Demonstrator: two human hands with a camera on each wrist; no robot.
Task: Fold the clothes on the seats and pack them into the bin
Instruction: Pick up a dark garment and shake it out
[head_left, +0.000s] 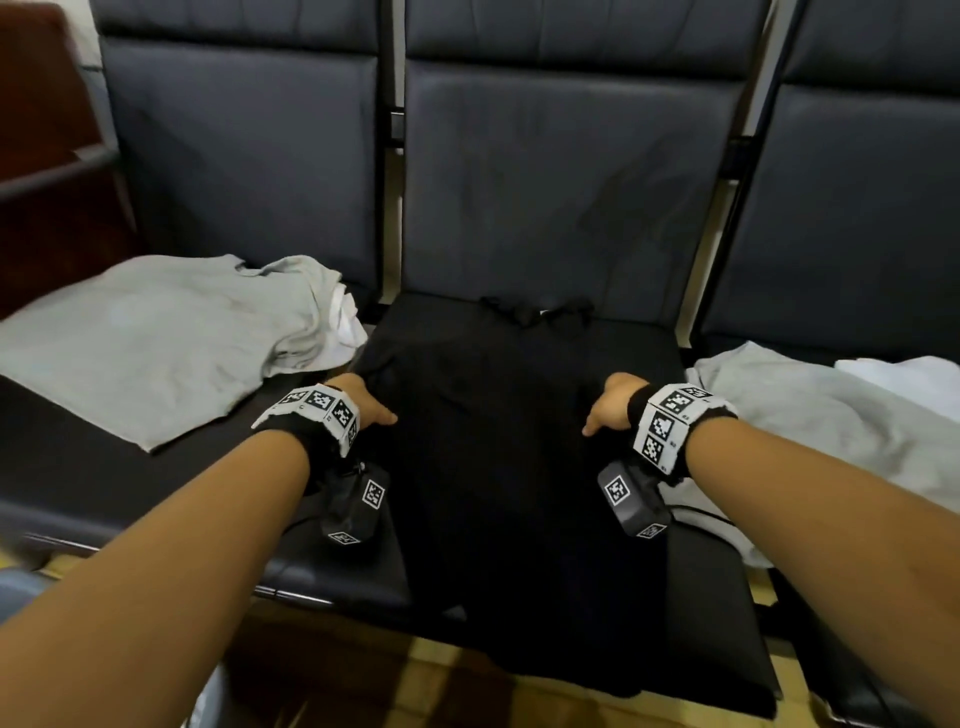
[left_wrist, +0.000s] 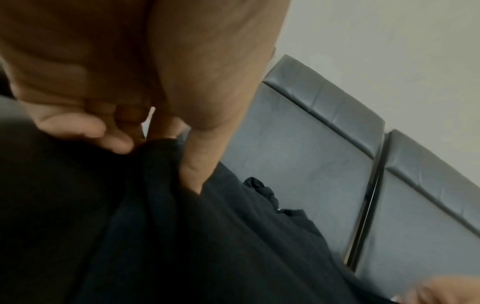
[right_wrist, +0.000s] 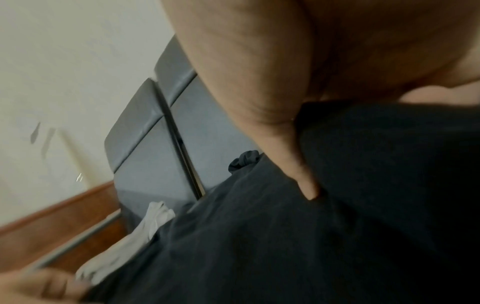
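A black garment lies spread flat on the middle seat, its lower end hanging over the front edge. My left hand grips its left side; in the left wrist view the thumb and curled fingers pinch a fold of the black cloth. My right hand holds the right side. There the thumb lies on top of the black cloth, which hides the other fingers.
A grey shirt with a white garment tucked by it covers the left seat. Another grey garment and a white one lie on the right seat. Padded backrests stand behind, with a metal armrest at far left.
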